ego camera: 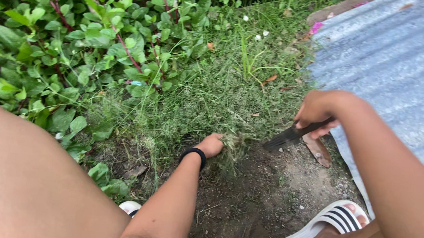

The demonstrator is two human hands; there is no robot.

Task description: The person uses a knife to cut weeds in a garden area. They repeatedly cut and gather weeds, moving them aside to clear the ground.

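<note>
Bare dirt [261,203] lay at the edge of a grass patch [208,103] outdoors. At the left hand [211,145], the grip was closed on a tuft of grass [231,148] rooted at the soil's edge. The right hand [318,110] was wrapped tight round the handle of a dark blade [291,136], its tip just beside that tuft. So near the left fingers, a slip could likely have nicked them. Leafy plants [51,46] stood left; corrugated sheet [403,63] right; a white sandal [324,228] below.

Left hand [211,145] grips grass tuft [231,148]; right hand [318,110] holds blade [286,138] just right.
</note>
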